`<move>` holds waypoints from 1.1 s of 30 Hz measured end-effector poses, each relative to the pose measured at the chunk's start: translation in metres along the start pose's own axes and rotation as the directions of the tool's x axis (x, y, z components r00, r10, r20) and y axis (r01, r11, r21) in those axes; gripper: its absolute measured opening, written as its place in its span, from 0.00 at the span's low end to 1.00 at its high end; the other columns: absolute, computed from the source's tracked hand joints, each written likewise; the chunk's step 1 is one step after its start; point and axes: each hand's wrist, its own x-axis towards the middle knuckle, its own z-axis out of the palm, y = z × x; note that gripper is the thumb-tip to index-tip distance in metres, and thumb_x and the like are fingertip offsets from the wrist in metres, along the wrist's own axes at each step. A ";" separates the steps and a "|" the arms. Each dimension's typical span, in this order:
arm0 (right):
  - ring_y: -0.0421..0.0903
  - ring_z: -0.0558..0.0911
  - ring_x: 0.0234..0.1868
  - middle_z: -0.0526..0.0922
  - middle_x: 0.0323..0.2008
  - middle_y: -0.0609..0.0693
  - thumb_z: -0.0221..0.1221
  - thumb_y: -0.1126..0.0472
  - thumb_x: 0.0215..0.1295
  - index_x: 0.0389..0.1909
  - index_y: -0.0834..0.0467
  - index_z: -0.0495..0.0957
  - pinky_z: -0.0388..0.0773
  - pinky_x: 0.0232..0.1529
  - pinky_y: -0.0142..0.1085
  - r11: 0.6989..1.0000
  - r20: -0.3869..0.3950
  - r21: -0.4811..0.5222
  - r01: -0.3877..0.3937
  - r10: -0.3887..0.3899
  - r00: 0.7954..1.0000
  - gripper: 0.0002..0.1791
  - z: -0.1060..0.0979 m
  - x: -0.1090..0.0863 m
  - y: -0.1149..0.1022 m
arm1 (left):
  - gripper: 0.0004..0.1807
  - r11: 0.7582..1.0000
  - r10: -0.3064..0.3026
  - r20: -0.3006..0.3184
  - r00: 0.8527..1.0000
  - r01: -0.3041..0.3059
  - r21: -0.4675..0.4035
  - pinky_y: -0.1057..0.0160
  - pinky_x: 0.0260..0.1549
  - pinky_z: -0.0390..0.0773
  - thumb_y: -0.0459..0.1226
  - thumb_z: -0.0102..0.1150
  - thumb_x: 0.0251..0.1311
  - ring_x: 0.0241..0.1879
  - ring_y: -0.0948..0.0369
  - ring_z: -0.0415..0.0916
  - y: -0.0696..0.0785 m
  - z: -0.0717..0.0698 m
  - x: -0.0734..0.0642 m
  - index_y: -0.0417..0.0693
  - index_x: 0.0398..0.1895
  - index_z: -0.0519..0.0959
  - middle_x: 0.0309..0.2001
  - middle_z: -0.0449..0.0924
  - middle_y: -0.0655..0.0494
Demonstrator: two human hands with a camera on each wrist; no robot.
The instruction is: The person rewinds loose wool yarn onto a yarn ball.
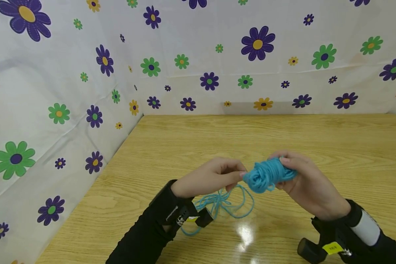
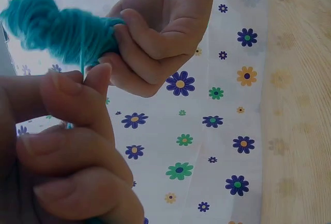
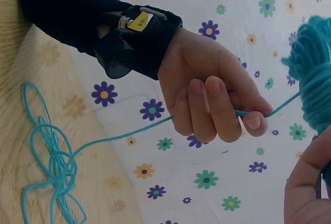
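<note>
A bundle of blue yarn (image 1: 270, 174) is wound into a thick roll with loops at its end. My right hand (image 1: 308, 183) grips one end of it above the table; in the left wrist view its fingers (image 2: 150, 48) curl round the roll. My left hand (image 1: 214, 176) is just left of the bundle. Between thumb and forefinger it pinches a yarn strand (image 3: 284, 104) that runs to the roll, plain in the right wrist view. The same strand passes through the curled left fingers and down to a loose tangle of yarn (image 3: 62, 167) on the table.
The wooden table (image 1: 171, 143) lies under both hands. A white cloth with printed flowers (image 1: 198, 47) stands behind the table and along its left side. Each wrist wears a black strap with a small camera (image 1: 204, 217).
</note>
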 end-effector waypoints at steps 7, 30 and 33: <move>0.41 0.77 0.35 0.77 0.39 0.50 0.29 0.68 0.74 0.46 0.62 0.74 0.76 0.37 0.30 0.999 0.072 -0.022 -0.033 0.035 0.997 0.22 0.000 0.000 0.001 | 0.11 0.999 -0.011 -0.013 1.000 0.011 -0.039 0.65 0.26 0.65 0.32 0.42 0.70 0.21 0.58 0.62 0.003 -0.003 -0.002 0.35 0.41 0.75 0.19 0.63 0.54; 0.38 0.73 0.28 0.78 0.30 0.43 0.44 0.69 0.71 0.43 0.58 0.78 0.71 0.28 0.30 0.926 0.003 -0.349 -0.144 0.154 0.988 0.13 0.004 0.002 0.003 | 0.13 1.000 -0.015 -0.049 0.999 0.014 -0.028 0.65 0.25 0.63 0.34 0.42 0.71 0.21 0.59 0.60 0.010 -0.008 -0.008 0.36 0.34 0.75 0.17 0.61 0.55; 0.39 0.73 0.28 0.78 0.28 0.43 0.47 0.68 0.70 0.42 0.59 0.77 0.71 0.28 0.32 0.885 -0.062 -0.430 -0.176 0.166 0.984 0.10 0.007 0.003 0.002 | 0.13 0.999 -0.014 -0.049 0.999 0.013 -0.030 0.65 0.24 0.61 0.33 0.41 0.71 0.20 0.60 0.59 0.012 -0.008 -0.009 0.34 0.35 0.75 0.17 0.60 0.55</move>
